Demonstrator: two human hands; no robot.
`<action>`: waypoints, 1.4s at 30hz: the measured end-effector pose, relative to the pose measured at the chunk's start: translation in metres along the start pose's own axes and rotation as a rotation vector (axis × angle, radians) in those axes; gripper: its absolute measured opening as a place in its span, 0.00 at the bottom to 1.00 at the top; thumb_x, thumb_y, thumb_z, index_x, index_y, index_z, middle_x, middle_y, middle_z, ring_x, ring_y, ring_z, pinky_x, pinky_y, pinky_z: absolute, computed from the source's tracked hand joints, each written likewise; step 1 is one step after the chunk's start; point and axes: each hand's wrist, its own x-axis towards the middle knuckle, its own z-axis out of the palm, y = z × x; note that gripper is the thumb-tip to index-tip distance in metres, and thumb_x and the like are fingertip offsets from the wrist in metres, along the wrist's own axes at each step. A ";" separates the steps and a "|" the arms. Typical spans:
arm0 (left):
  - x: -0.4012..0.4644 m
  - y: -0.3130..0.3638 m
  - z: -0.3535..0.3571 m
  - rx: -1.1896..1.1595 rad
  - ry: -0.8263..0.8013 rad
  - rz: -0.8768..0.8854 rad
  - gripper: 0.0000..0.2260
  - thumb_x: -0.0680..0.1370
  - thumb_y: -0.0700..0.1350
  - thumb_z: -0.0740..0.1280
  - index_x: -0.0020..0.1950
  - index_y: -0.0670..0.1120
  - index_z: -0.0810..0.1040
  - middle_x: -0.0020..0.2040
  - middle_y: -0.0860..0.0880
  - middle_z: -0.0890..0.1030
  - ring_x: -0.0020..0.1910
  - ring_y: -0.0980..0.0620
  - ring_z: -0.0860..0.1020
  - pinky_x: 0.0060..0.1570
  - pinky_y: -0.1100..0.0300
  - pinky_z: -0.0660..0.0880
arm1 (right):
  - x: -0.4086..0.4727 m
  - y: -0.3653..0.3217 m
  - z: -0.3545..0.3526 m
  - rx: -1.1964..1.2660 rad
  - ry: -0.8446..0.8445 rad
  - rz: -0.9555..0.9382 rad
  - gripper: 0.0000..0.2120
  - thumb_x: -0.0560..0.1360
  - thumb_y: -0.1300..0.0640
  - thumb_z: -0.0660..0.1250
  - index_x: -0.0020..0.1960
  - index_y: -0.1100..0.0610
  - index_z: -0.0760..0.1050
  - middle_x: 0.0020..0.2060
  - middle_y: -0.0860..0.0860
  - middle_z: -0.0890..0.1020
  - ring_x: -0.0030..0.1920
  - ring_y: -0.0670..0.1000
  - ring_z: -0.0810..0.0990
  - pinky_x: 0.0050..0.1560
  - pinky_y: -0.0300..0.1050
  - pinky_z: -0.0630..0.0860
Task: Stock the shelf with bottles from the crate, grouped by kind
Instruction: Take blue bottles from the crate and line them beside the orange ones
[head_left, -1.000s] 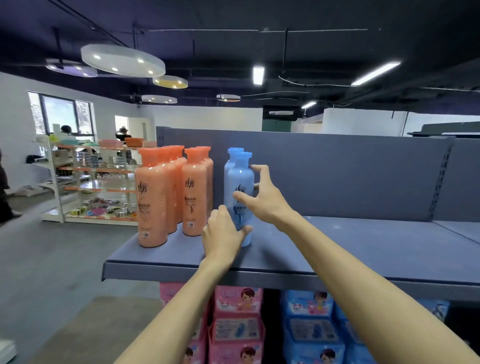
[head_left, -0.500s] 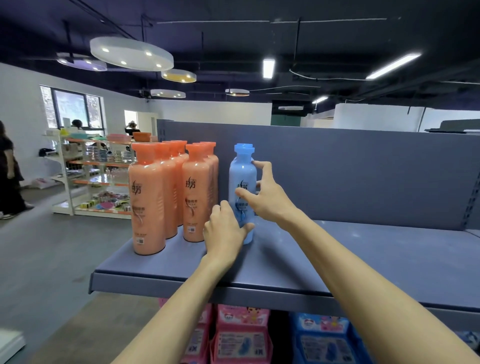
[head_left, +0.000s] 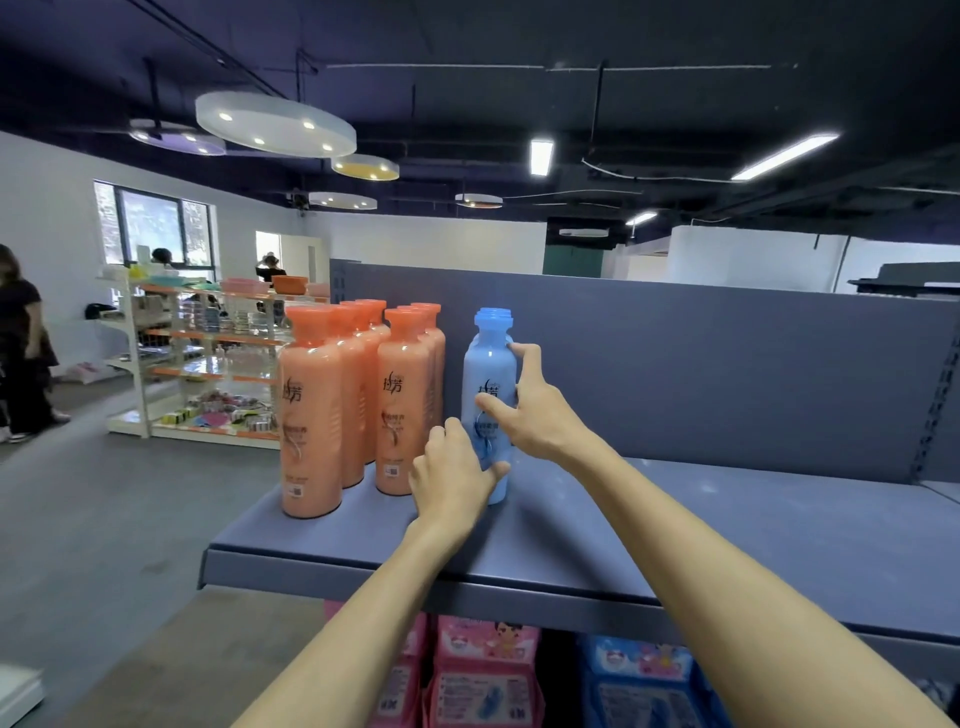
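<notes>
A light blue bottle (head_left: 488, 371) stands upright on the grey shelf (head_left: 701, 525), just right of several orange bottles (head_left: 311, 415) lined up in two rows. My left hand (head_left: 452, 475) grips the blue bottle's lower part, fingers on its left and thumb on its right. My right hand (head_left: 537, 413) holds it higher up, thumb across the label and forefinger on its right shoulder. The bottle touches the shelf. The crate is out of sight.
The shelf's upright back panel (head_left: 727, 364) rises behind the bottles. Pink packs (head_left: 483, 675) and blue packs (head_left: 639, 686) fill the level below. A white rack of goods (head_left: 208, 364) stands far left, and a person in black (head_left: 21, 343) is at the left edge.
Both hands have stayed on the blue bottle. A second blue cap seen beside it one second ago now lies hidden behind it. My view has shifted, showing more of the floor at left.
</notes>
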 end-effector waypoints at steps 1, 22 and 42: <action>0.001 0.001 0.001 -0.020 0.003 -0.001 0.25 0.72 0.59 0.73 0.56 0.43 0.69 0.54 0.46 0.75 0.55 0.41 0.78 0.44 0.52 0.71 | 0.001 0.001 0.001 0.002 0.003 0.002 0.30 0.80 0.51 0.66 0.74 0.49 0.51 0.51 0.57 0.80 0.47 0.56 0.80 0.46 0.49 0.76; -0.054 0.012 -0.055 -0.176 0.067 0.165 0.26 0.72 0.56 0.74 0.62 0.47 0.68 0.55 0.50 0.73 0.52 0.47 0.77 0.41 0.59 0.67 | -0.071 -0.031 -0.048 -0.137 0.063 -0.001 0.38 0.77 0.44 0.70 0.80 0.48 0.54 0.69 0.53 0.75 0.58 0.52 0.77 0.51 0.42 0.73; -0.261 0.057 0.083 -0.439 -0.433 0.468 0.19 0.71 0.53 0.74 0.57 0.50 0.73 0.52 0.55 0.79 0.51 0.54 0.78 0.51 0.54 0.77 | -0.331 0.122 -0.099 -0.084 0.136 0.249 0.18 0.75 0.49 0.73 0.63 0.48 0.75 0.49 0.44 0.83 0.48 0.41 0.83 0.48 0.35 0.79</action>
